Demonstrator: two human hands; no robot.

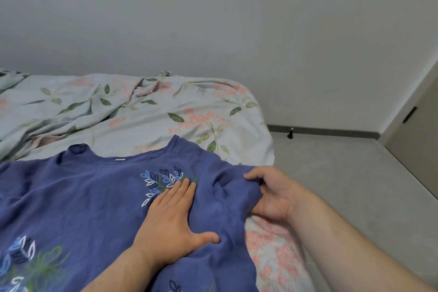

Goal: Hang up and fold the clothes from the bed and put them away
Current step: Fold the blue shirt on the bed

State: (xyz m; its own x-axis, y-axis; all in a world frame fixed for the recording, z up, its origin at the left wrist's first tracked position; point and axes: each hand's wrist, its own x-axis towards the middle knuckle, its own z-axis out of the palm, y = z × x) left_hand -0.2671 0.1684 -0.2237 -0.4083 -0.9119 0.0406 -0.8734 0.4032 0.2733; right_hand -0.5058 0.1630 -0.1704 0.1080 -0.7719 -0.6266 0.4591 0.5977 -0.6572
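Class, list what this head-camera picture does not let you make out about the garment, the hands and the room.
1. Blue garment: hem and one side cut off by the head view's bottom and left edges.
2. Right hand: fingertips hidden in the fabric it grips.
3. Neck label: too small to read.
4. Dark object by the skirting: too small to identify.

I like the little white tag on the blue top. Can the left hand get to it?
Probably yes. The left hand lies flat on the blue top, and only bare cloth shows between it and the white tag at the neckline.
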